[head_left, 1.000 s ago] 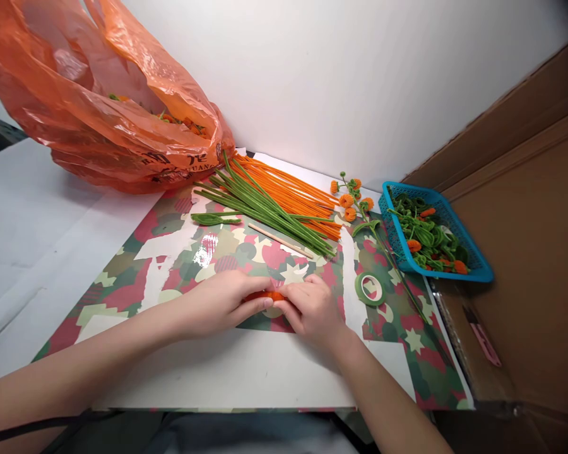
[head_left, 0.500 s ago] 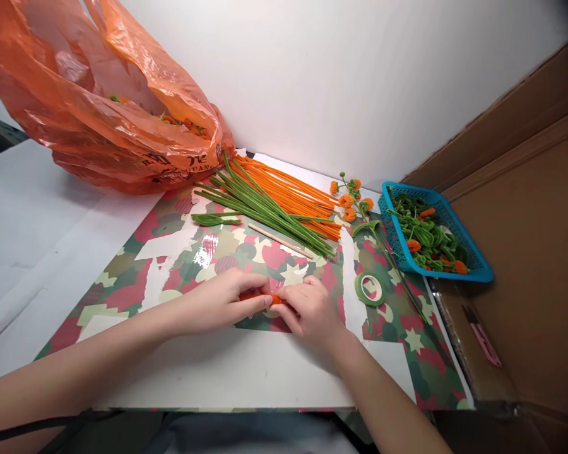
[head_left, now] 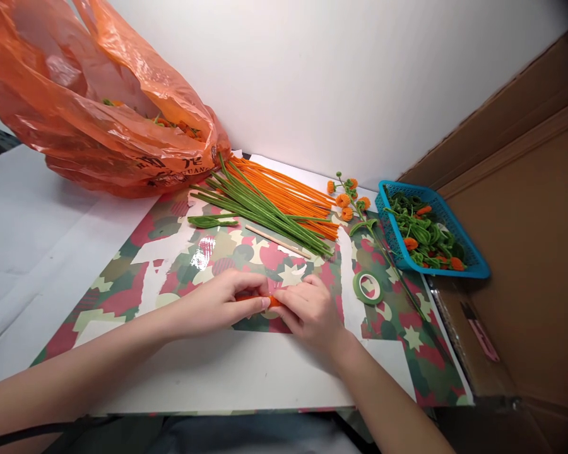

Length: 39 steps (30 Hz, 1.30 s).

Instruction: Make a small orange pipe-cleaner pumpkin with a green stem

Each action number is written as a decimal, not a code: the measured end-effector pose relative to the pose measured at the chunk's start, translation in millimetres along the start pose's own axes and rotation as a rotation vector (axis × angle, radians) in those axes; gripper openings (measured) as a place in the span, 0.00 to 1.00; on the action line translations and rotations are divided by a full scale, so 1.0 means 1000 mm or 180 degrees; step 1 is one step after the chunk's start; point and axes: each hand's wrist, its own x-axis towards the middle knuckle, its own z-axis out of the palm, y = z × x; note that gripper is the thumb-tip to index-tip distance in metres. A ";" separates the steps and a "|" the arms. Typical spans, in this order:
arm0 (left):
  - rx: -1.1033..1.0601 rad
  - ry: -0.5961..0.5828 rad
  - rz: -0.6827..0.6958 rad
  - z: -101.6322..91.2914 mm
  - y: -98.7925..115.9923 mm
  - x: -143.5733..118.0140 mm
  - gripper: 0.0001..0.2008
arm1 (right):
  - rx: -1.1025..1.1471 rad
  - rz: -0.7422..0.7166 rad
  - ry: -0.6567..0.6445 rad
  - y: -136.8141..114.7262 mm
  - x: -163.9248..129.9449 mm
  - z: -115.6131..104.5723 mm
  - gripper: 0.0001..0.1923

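Both of my hands meet over the front middle of the table, pinching one small orange chenille piece (head_left: 274, 301) between them. My left hand (head_left: 227, 299) grips its left part with thumb and fingers. Closed on its right end is my right hand (head_left: 310, 309). Fingers cover most of the piece, so its full shape is hidden. Beyond the hands lie a thin wooden stick (head_left: 277, 241), green chenille stems (head_left: 265, 211) and orange chenille stems (head_left: 288, 192). A green chenille leaf (head_left: 211, 222) rests left of the stick.
A roll of green tape (head_left: 368, 288) lies right of my hands, near a chenille flower stem (head_left: 343, 200) with orange blooms. A blue basket (head_left: 478, 270) holds green and orange pieces. An orange plastic bag (head_left: 123, 145) stands back left; a pink-handled cutter (head_left: 483, 339) lies far right.
My hands stay pinched on the orange chenille piece with barely any shift. The whole view has moved slightly; the things on the table lie as before.
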 end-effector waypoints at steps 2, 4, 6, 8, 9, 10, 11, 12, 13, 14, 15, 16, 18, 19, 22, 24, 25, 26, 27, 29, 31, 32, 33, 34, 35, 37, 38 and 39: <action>0.0029 0.0088 -0.0029 0.001 0.002 0.000 0.15 | -0.0022 0.0041 0.0025 0.001 0.000 0.000 0.18; 0.0041 0.0109 -0.0051 0.001 0.003 0.000 0.16 | -0.0022 0.0074 0.0102 0.002 0.000 -0.001 0.16; 0.0118 0.0063 -0.0092 0.002 0.004 0.000 0.18 | 0.0006 0.0114 0.0066 0.003 -0.001 -0.002 0.14; 0.0299 0.0001 -0.0154 0.002 0.004 0.000 0.19 | 0.0049 0.0150 -0.0062 0.003 -0.002 -0.002 0.14; 0.0407 -0.0010 -0.0158 0.002 0.004 0.000 0.20 | 0.0073 0.0169 -0.0121 0.004 -0.002 -0.002 0.13; 0.0524 0.0002 -0.0126 0.002 0.004 0.000 0.20 | 0.0100 0.0189 -0.0164 0.004 -0.002 -0.002 0.13; 0.0652 0.0038 -0.0049 0.003 0.003 0.000 0.20 | 0.0127 0.0202 -0.0183 0.004 -0.003 -0.002 0.12; 0.0790 0.0088 0.0065 0.003 0.002 0.001 0.19 | 0.0154 0.0216 -0.0188 0.004 -0.003 -0.002 0.12; 0.0943 0.0146 0.0193 0.004 0.001 0.001 0.19 | 0.0183 0.0225 -0.0170 0.004 -0.003 -0.001 0.12; 0.1114 0.0204 0.0313 0.005 -0.001 0.001 0.18 | 0.0217 0.0223 -0.0123 0.005 -0.003 -0.001 0.12; 0.1296 0.0266 0.0407 0.006 -0.003 0.001 0.17 | 0.0254 0.0218 -0.0061 0.005 -0.002 -0.001 0.11; 0.1475 0.0325 0.0475 0.006 -0.006 0.001 0.16 | 0.0293 0.0213 -0.0007 0.005 -0.002 -0.001 0.11; 0.1775 0.0427 0.0560 0.008 -0.010 0.000 0.16 | 0.0341 0.0235 0.0013 0.005 -0.002 -0.001 0.11; 0.1875 0.0462 0.0593 0.009 -0.012 0.000 0.16 | 0.0342 0.0255 -0.0025 0.005 -0.002 -0.001 0.11; 0.1999 0.0486 0.0705 0.010 -0.015 0.000 0.15 | 0.0313 0.0319 -0.0158 0.005 -0.003 -0.001 0.11; 0.2058 0.0499 0.0754 0.010 -0.016 0.000 0.15 | 0.0336 0.0345 -0.0175 0.005 -0.003 -0.001 0.10; 0.2095 0.0517 0.0763 0.010 -0.016 0.000 0.15 | 0.0362 0.0358 -0.0165 0.004 -0.002 -0.001 0.10; 0.2129 0.0542 0.0763 0.010 -0.016 0.000 0.15 | 0.0387 0.0376 -0.0138 0.004 -0.002 -0.001 0.10; 0.2155 0.0574 0.0756 0.010 -0.017 0.000 0.15 | 0.0416 0.0397 -0.0096 0.004 -0.001 -0.002 0.10; 0.2147 0.0662 0.0762 0.009 -0.018 0.000 0.13 | 0.0479 0.0469 0.0031 0.003 0.000 -0.005 0.08; 0.2078 0.0775 0.0773 0.008 -0.019 0.001 0.12 | 0.0549 0.0611 0.0130 0.003 0.002 -0.009 0.07; 0.2041 0.0841 0.0768 0.008 -0.019 0.001 0.11 | 0.0577 0.0707 0.0133 0.003 0.003 -0.011 0.08; 0.2007 0.0903 0.0764 0.007 -0.020 0.002 0.11 | 0.0602 0.0807 0.0097 0.003 0.004 -0.012 0.08; 0.1983 0.0972 0.0766 0.006 -0.020 0.002 0.12 | 0.0622 0.0908 0.0036 0.004 0.005 -0.014 0.08; 0.1971 0.1038 0.0776 0.005 -0.020 0.002 0.12 | 0.0644 0.0994 -0.0033 0.004 0.005 -0.015 0.07; 0.1961 0.1129 0.0823 0.003 -0.020 0.003 0.12 | 0.0696 0.1116 -0.0119 0.005 0.006 -0.017 0.09; 0.1957 0.1146 0.0835 0.002 -0.020 0.003 0.12 | 0.0722 0.1152 -0.0121 0.005 0.007 -0.018 0.10; 0.1952 0.1159 0.0841 0.001 -0.019 0.003 0.11 | 0.0740 0.1169 -0.0108 0.006 0.007 -0.018 0.10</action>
